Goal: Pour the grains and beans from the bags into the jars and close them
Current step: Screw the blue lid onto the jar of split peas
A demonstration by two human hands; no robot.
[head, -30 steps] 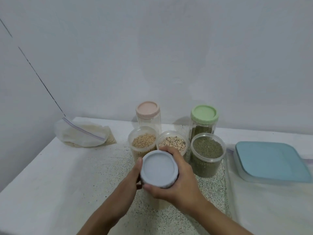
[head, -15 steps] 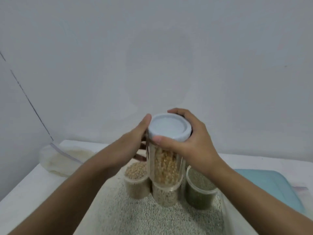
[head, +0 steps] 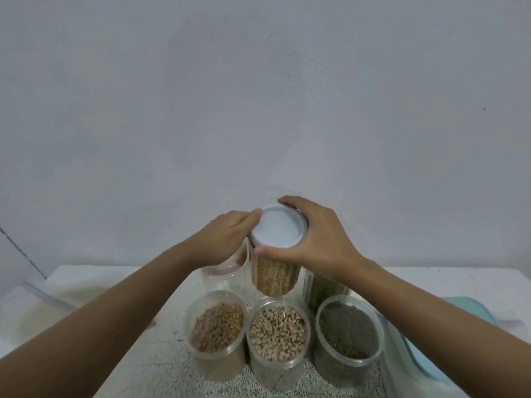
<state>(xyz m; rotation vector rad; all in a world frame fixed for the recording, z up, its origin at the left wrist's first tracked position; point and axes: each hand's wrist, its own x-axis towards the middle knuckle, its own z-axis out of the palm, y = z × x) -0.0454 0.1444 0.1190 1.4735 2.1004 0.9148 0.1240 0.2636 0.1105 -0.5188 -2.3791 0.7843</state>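
A tall clear jar of yellow grain [head: 273,275] with a pale blue lid [head: 277,230] is held up in the air above the back row of jars. My right hand [head: 319,239] grips the lid from the right, thumb on its front edge. My left hand [head: 227,237] holds the jar's upper left side, thumb against the lid rim. In front stand three open jars: tan beans [head: 217,328], black-eyed beans [head: 277,333] and green mung beans [head: 346,331]. Behind them are a pink-lidded jar [head: 227,268] and a jar of green beans [head: 321,288], both partly hidden.
The jars stand on a speckled white table [head: 161,360] against a plain wall. A container with a teal lid [head: 471,314] lies at the right edge. A clear zip bag [head: 43,294] lies at the far left.
Both hands have lifted the blue-lidded jar off the near table and carried it forward over the open jars toward the back row. The camera has moved closer.
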